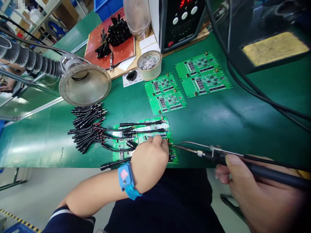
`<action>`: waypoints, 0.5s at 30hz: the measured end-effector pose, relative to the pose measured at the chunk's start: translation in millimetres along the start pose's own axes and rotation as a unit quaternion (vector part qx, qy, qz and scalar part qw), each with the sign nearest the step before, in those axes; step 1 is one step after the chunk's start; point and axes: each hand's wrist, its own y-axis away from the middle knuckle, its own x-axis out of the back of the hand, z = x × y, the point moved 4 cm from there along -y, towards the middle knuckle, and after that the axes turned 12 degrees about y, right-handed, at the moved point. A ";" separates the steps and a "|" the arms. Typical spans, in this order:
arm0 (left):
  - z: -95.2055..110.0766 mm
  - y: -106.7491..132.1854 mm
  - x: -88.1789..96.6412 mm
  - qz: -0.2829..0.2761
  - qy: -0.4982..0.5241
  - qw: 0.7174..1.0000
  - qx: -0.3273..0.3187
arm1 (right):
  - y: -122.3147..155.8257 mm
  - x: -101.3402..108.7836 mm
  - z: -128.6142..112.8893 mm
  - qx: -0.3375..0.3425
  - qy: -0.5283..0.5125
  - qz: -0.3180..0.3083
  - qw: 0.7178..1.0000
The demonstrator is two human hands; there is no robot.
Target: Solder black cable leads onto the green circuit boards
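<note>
My left hand (pixel 149 161) rests on a green circuit board (pixel 155 127) at the near edge of the mat, its fingertips pressing among several black cables (pixel 143 123) laid across the board. The fingers hide part of the board, and I cannot tell whether they pinch a cable. My right hand (pixel 255 181) grips a black soldering iron (pixel 257 170), whose thin metal tip (pixel 187 149) points left and ends just beside the board. A blue wrist strap (pixel 125 178) circles my left wrist.
A bundle of black cables (pixel 87 127) lies left of the board, below a metal fume hood (pixel 85 84). Further green boards (pixel 165 94) lie on the green mat (pixel 243 110). Behind stand a soldering station (pixel 182 22), a tin of silver scraps (pixel 149 64) and a red tray of connectors (pixel 109 42).
</note>
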 end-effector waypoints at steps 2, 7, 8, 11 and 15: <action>0.7 0.6 0.4 -0.002 -0.006 1.000 0.000 | 0.1 -0.1 -1.6 0.024 0.017 -0.002 1.000; 2.7 1.1 2.2 -0.025 -0.029 0.999 -0.007 | 0.2 1.9 -5.6 0.097 0.064 -0.005 0.993; 3.1 0.8 2.5 -0.032 -0.034 0.999 -0.005 | 1.1 2.9 -5.9 0.110 0.075 -0.003 0.991; 4.9 0.0 3.8 -0.040 -0.048 0.998 -0.001 | 6.5 5.5 -4.6 0.143 0.095 -0.001 0.985; 7.4 0.3 4.8 -0.035 -0.053 0.998 -0.006 | 15.2 7.7 6.4 0.116 0.073 -0.009 0.991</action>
